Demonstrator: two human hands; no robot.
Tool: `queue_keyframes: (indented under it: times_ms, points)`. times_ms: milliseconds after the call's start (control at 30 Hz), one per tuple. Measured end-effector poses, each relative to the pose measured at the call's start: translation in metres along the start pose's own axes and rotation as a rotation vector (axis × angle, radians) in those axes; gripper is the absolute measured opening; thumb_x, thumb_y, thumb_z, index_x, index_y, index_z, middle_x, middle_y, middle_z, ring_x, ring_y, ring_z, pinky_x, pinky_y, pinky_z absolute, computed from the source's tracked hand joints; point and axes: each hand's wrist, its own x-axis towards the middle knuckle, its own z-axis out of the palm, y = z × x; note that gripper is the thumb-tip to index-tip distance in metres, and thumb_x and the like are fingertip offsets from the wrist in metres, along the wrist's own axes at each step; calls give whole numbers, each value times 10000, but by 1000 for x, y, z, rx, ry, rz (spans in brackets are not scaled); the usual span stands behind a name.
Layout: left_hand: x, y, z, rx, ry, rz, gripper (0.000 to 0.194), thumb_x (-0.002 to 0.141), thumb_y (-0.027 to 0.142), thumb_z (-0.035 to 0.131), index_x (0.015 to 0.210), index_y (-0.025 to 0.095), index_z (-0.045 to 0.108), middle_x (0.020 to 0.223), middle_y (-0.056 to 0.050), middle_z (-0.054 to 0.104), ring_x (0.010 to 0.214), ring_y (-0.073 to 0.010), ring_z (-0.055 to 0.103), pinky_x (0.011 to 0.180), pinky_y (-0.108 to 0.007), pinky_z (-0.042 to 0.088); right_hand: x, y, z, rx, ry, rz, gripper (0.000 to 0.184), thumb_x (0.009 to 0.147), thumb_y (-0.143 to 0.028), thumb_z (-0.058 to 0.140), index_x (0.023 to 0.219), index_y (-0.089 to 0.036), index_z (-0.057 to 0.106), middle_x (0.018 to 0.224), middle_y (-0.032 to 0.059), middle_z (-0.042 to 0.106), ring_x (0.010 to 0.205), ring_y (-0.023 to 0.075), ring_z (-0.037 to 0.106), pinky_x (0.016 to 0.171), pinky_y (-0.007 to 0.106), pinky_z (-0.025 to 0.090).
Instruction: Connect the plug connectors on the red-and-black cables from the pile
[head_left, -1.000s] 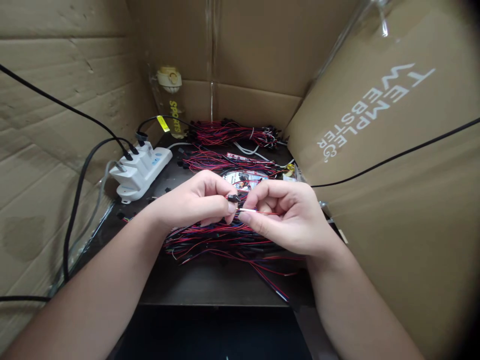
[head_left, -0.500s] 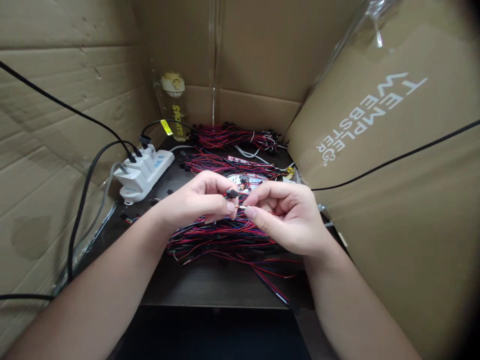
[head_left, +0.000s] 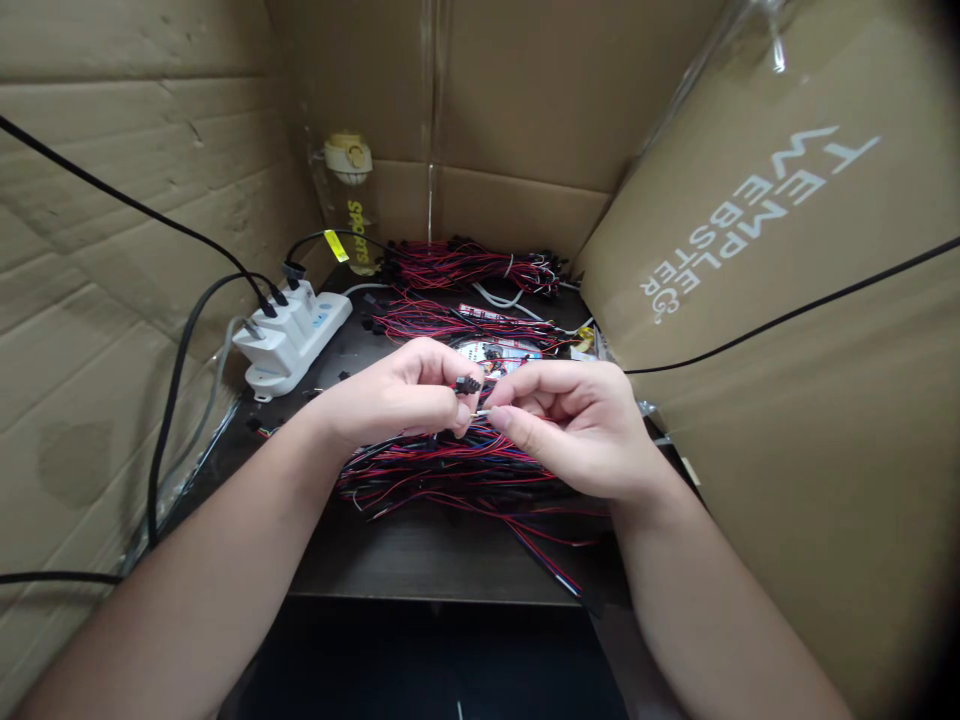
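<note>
One black connector (head_left: 469, 385) sits pinched in my left hand (head_left: 409, 398) at the centre of the frame; my right hand (head_left: 589, 425), nearly closed, nips a thin wire end (head_left: 480, 413) beside it, above red and black wires (head_left: 450, 475) strewn across the surface (head_left: 375, 562).

Black connector (head_left: 469, 384): small, ridged, roughly level, held in left hand (head_left: 409, 392). Thin pale wire end (head_left: 481, 412): near-horizontal, just below connector, spans fingertips of left hand and right hand (head_left: 577, 425).

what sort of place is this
Probably a small wiring workstation walled with cardboard panels: the left hand holds a black connector, and bundles of red and dark wires lie on the table near a white power strip.
</note>
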Motion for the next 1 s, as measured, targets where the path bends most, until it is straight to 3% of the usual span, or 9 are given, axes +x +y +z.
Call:
queue_keyframes:
  times_ms: [500,767,1000]
  points:
    - [-3,2,2,148,82,106,165,738,188,631,607,164,533,543,57,422,509,-69,318,479,-222,260,-4,2,5,-162,173,-118,104,888,-251,737,857,-153,751,526,-40,503,445,67,405,415,216,307]
    - [-3,1,2,202,76,165,166,780,151,610,636,160,529,569,62,397,532,-64,294,487,-216,246,-4,8,7,-325,250,-247,42,859,-179,737,860,-168,777,524,-61,455,466,66,392,455,222,336]
    - [-4,6,3,256,94,167,155,802,122,603,656,154,562,559,68,418,502,-50,299,466,-201,238,-1,9,8,-340,283,-318,83,855,-150,741,876,-161,820,508,-63,445,467,63,379,451,221,350]
